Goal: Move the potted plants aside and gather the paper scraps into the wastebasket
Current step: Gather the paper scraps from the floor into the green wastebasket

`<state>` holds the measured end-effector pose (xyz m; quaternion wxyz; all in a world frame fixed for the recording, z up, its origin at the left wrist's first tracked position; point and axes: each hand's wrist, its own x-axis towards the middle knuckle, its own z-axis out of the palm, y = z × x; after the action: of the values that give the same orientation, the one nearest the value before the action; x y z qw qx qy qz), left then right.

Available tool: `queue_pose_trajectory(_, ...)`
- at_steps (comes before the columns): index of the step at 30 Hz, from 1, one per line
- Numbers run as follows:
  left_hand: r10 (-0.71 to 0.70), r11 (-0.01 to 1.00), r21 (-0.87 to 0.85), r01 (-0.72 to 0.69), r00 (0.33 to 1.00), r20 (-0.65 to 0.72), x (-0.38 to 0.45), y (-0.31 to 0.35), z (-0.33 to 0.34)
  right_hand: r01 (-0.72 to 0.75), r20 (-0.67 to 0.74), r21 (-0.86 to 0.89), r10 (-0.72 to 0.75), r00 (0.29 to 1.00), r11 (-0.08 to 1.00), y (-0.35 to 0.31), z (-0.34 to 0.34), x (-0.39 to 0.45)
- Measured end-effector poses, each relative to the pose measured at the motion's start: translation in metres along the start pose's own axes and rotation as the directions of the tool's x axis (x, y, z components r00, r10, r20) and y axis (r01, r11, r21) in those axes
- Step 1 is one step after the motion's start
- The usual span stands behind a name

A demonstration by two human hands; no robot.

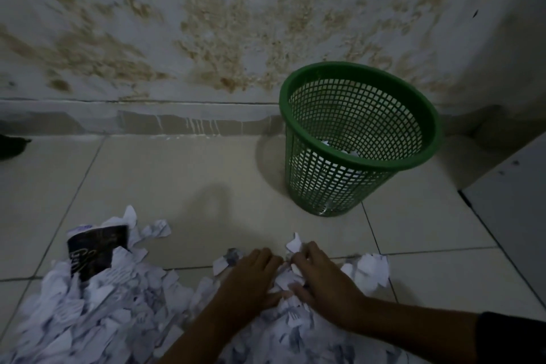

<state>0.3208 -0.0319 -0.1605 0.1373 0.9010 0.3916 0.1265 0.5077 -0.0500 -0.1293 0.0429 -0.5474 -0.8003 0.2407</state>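
upright wastebasket point(359, 139), mouth up; both hands on scraps point(88, 319).

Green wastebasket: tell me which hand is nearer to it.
Right. The right hand lies on the paper scraps almost straight below the green wastebasket; the left hand sits further left.

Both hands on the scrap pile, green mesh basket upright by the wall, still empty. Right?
Not empty. The head view shows a few white scraps already inside the green mesh basket. The rest holds: left hand and right hand are on the scrap pile.
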Motion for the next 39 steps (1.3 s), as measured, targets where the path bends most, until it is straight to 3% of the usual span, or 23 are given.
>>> queue_pose_trajectory(6,-0.188,0.976,-0.128,0.178,0.98,-0.064,-0.004,-0.002,-0.017,0.015,-0.006,0.131,-0.015,1.0,0.991,-0.002,-0.01,0.017)
queue_pose_trajectory(11,-0.357,0.863,-0.437,0.253,0.918,-0.174,0.003,-0.014,-0.063,0.112,-0.306,0.232,-0.037,0.951,0.966,-0.024,-0.052,0.029)
queue_pose_trajectory(14,-0.441,0.82,-0.511,0.259,0.854,-0.276,0.015,-0.018,-0.099,0.189,-0.452,0.269,-0.049,0.89,0.944,-0.037,-0.076,0.029)
queue_pose_trajectory(21,-0.467,0.833,-0.526,0.171,0.728,-0.502,0.041,-0.006,-0.171,0.304,-0.597,0.302,-0.069,0.799,0.904,-0.07,-0.132,0.022)
queue_pose_trajectory(26,-0.507,0.809,-0.577,0.114,0.632,-0.586,0.068,0.017,-0.202,0.344,-0.701,0.275,-0.058,0.711,0.898,-0.082,-0.178,0.023)
queue_pose_trajectory(34,-0.532,0.814,-0.574,0.084,0.502,-0.681,0.132,0.046,-0.226,0.283,-0.802,0.35,0.13,0.583,0.893,-0.058,-0.227,0.027)
queue_pose_trajectory(38,-0.558,0.764,-0.642,-0.054,0.444,-0.701,0.169,0.063,-0.236,0.206,-0.825,0.374,0.223,0.519,0.904,-0.036,-0.236,0.026)
queue_pose_trajectory(39,-0.558,0.756,-0.652,-0.058,0.462,-0.689,0.177,0.064,-0.237,0.188,-0.825,0.38,0.24,0.512,0.906,-0.03,-0.237,0.026)
